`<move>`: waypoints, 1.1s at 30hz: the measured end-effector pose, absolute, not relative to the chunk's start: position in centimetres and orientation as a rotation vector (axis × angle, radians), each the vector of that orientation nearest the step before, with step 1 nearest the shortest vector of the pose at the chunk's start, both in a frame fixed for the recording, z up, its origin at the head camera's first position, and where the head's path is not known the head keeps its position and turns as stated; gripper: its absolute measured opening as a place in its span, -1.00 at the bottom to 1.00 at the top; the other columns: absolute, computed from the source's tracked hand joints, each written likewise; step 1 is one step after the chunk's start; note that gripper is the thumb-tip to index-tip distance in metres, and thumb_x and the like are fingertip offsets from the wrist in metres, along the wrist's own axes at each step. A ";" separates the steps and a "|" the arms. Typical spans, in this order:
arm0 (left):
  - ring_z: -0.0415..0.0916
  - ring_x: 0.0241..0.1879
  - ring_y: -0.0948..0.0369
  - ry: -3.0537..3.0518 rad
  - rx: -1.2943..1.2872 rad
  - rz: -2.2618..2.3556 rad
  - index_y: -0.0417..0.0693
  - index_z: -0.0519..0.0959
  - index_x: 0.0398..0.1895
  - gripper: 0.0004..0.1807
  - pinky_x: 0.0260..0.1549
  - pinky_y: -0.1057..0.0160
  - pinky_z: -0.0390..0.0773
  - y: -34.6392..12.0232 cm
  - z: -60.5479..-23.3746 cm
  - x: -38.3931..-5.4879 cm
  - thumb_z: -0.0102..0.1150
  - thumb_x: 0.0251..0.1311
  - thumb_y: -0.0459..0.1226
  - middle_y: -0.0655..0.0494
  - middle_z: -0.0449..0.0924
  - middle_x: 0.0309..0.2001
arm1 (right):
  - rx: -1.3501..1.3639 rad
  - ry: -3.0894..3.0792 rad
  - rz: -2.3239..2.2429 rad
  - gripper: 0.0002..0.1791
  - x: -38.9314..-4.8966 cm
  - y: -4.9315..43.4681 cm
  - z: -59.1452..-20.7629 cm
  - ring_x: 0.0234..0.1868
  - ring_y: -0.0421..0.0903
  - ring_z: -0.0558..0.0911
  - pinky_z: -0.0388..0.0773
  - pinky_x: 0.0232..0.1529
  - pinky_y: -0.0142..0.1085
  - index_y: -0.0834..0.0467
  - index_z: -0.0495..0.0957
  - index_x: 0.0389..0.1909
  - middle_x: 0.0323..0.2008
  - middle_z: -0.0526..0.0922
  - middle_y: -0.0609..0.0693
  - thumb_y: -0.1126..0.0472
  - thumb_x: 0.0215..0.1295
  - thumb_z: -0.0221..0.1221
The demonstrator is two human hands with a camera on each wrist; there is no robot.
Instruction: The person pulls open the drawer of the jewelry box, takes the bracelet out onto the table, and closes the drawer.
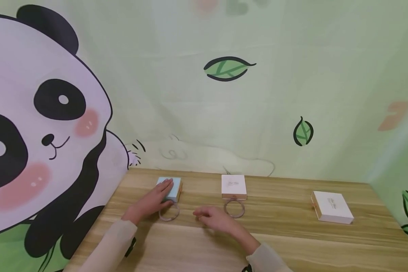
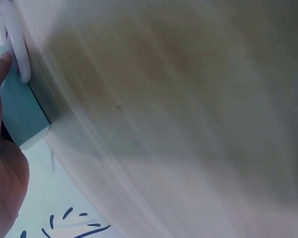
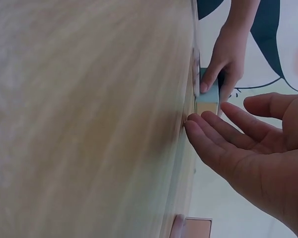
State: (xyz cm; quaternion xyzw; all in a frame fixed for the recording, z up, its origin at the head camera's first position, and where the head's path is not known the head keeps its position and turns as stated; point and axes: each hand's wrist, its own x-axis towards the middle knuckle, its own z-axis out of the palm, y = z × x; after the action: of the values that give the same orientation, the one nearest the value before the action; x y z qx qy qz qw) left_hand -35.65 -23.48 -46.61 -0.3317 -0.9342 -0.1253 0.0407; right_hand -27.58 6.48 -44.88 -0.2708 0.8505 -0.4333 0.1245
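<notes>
In the head view my left hand (image 1: 153, 198) rests on a light blue box (image 1: 174, 192) at the back left, its fingers extended over the top. The left wrist view shows the thumb against the same box (image 2: 25, 111), beside a pale bangle (image 2: 21, 54). That bangle (image 1: 169, 220) lies in front of the box, close under the thumb. Palm turned inward, my right hand (image 1: 214, 218) hovers over the wood between the two bangles, holding nothing. Its fingers (image 3: 213, 141) are loosely bent in the right wrist view. The second bangle (image 1: 236, 217) lies to the right of that hand.
Behind the second bangle sits a white box (image 1: 233, 185) with small lettering. Another white box (image 1: 333, 207) stands farther right, turned at an angle. The wooden table (image 1: 278, 226) ends at a hanging cloth (image 1: 176, 113) printed with a panda and leaves.
</notes>
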 end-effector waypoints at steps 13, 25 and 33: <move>0.09 0.50 -0.25 -2.881 -0.967 -0.375 -0.44 0.19 0.49 -0.21 0.42 -0.18 0.21 -22.7 -46.7 -37.1 0.22 0.41 -0.12 -0.34 0.13 0.52 | -0.925 2.627 -1.110 -0.65 -26.3 5.9 -45.0 0.00 0.00 0.71 0.63 0.10 -0.13 0.27 0.61 0.19 0.17 0.66 0.14 0.27 0.48 0.09; 0.12 0.49 -0.25 -2.955 -0.822 -0.421 -0.46 0.26 0.45 -0.24 0.41 -0.18 0.22 -21.3 -46.0 -36.5 0.16 0.44 -0.05 -0.35 0.18 0.50 | -1.122 2.767 -0.723 -0.45 -23.8 7.3 -44.2 0.49 0.13 0.31 0.24 0.47 0.00 0.23 0.39 0.43 0.48 0.32 0.16 0.06 0.55 0.06; 0.12 0.48 -0.26 -2.951 -0.839 -0.420 -0.50 0.24 0.44 -0.28 0.41 -0.17 0.23 -20.8 -45.8 -36.7 0.13 0.45 -0.12 -0.38 0.16 0.50 | -1.160 2.777 -0.693 -0.49 -22.8 9.4 -43.7 0.46 0.22 0.34 0.27 0.45 0.03 0.29 0.44 0.38 0.44 0.36 0.26 0.15 0.50 0.12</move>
State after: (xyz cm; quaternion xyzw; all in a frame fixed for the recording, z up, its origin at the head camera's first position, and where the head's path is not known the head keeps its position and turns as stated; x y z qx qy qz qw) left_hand -36.73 -20.75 -45.76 -0.2710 -0.9527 -0.1354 0.0225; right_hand -22.85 9.40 -43.71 -0.3757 0.8988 -0.2243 0.0267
